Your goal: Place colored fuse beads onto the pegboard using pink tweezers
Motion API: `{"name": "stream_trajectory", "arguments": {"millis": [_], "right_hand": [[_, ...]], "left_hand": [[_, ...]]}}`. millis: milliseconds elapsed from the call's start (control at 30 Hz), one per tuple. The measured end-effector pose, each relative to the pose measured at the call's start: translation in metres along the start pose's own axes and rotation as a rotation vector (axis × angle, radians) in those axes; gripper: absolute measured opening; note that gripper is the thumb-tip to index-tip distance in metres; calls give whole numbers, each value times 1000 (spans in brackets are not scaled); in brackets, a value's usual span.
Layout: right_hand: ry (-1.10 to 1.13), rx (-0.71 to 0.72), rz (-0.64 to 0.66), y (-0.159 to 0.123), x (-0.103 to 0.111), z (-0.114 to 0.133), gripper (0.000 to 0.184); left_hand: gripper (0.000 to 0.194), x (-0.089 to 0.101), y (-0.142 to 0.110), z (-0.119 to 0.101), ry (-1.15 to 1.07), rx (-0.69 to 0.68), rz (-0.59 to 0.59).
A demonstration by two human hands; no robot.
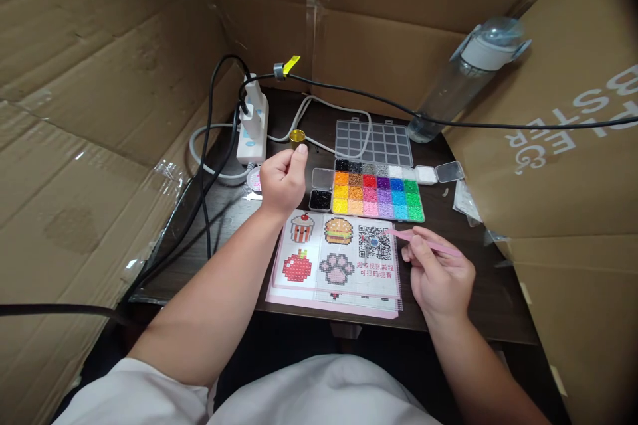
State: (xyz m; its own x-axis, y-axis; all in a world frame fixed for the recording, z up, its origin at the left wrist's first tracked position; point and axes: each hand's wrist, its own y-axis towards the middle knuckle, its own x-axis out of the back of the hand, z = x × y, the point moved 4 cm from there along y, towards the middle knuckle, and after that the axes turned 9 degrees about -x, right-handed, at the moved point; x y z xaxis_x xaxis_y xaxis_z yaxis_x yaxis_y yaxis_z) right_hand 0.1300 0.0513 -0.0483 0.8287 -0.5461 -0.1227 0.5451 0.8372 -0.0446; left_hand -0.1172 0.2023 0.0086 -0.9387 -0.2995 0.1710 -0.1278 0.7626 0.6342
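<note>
My left hand (284,179) is closed in a fist, raised left of the bead box, with a small round gold scoop (298,137) standing above the thumb; its handle is hidden in the fingers. Pink tweezers (429,242) are pinched in my right hand (439,272), their tips over the QR code at the right of the pattern sheet (309,279). That sheet shows a cup, a burger, a strawberry-like red fruit and a paw under a clear pegboard. Behind it lies an open bead box (377,218) with many colours sorted in compartments.
A small container of black beads (319,200) and one of white beads (426,175) flank the box. Its clear lid (373,143) lies behind. A power strip (252,126), a black cable (349,87) and a water bottle (453,96) stand near cardboard walls (379,53).
</note>
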Motion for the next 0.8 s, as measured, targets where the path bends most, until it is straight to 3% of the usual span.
{"name": "stream_trajectory", "arguments": {"millis": [167,400,533,667,800], "right_hand": [[-5,80,-31,18,7,19,17],[-51,278,-107,96,16,66,21],[-214,256,3,123,-6,58,25],[-305,277,64,128,-22,39,20],[-361,322,82,128,-25,33,15]], "left_hand": [[55,-1,-2,10,-84,45,-12],[58,0,2,11,-89,28,-52],[53,3,4,2,72,21,21],[49,6,5,-4,161,14,35],[47,3,4,-6,177,11,53]]}}
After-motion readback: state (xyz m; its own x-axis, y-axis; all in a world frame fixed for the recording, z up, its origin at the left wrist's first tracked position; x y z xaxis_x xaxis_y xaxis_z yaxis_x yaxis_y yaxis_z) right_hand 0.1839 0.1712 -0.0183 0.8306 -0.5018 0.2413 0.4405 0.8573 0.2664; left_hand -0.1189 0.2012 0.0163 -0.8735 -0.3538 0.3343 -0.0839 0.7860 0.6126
